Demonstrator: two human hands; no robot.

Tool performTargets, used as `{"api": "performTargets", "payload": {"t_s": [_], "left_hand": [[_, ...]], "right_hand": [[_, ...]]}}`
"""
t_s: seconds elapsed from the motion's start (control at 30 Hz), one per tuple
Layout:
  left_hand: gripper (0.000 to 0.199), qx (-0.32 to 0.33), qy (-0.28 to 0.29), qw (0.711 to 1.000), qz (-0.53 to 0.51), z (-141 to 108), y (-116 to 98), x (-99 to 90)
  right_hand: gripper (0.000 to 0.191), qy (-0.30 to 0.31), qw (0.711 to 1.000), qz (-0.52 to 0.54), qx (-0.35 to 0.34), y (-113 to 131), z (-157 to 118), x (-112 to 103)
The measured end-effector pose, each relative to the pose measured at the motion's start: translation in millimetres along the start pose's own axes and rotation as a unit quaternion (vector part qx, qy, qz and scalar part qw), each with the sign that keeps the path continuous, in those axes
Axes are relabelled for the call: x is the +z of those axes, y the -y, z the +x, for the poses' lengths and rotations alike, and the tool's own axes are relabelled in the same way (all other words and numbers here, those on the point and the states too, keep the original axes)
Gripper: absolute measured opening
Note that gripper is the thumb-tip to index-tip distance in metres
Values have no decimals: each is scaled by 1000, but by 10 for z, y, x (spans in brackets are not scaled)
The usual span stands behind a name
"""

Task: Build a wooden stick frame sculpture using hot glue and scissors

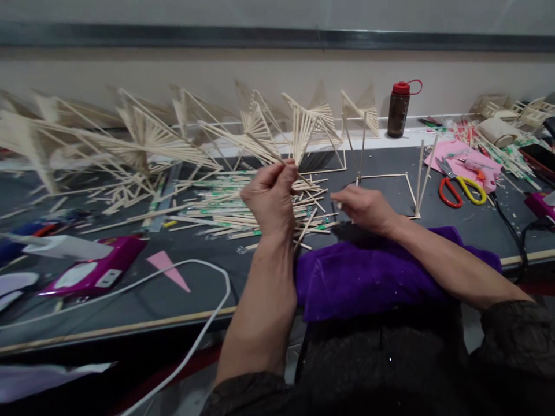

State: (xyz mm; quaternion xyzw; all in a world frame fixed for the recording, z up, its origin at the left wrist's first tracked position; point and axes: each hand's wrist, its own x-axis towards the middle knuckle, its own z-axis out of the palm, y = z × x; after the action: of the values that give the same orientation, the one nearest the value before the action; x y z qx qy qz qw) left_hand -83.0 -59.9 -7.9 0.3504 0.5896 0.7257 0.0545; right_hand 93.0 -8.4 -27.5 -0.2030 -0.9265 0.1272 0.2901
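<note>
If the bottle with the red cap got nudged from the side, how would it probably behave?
The bottle stands upright and looks taller than wide, so a high push might tip it. Its rounded body would probably roll once down. The dark body looks rigid, so it likely wouldn't crumple.

- Dim, cool light, softly spread; its source lies out of view.
- The dark crinkled sleeves (515, 341) sink nearly to black, as does the space under the grey tabletop (208, 289).
- Mild blur softens the right hand (366, 209) (its fingertips especially).
- The long grey metal wall strip (277, 38) bows slightly; objects towards the left edge look stretched and smeared.
</note>
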Motion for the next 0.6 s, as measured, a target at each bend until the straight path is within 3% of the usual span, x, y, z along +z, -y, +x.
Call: {"api": "performTargets", "payload": {"t_s": [0.07, 0.13, 0.37, 0.47, 0.6], "left_hand": [[19, -9, -7, 999, -36, 79, -44, -13], [15, -31, 17, 997, -67, 156, -99, 5], [15, -70, 111, 990, -51, 444, -115, 264], [12, -74, 113, 990, -43, 517, -29, 326], [14, -82, 82, 993, -23, 563, 69, 259]], "right_hand": [[35, 77, 995, -54, -38, 91, -12, 77], [39, 111, 988, -80, -64, 172, -35, 93], [31, 149, 979, -126, -65, 291, -108, -61], [30, 154, 977, -130, -65, 266, -130, -62], [27, 165, 977, -128, -53, 190, -141, -49]]}}
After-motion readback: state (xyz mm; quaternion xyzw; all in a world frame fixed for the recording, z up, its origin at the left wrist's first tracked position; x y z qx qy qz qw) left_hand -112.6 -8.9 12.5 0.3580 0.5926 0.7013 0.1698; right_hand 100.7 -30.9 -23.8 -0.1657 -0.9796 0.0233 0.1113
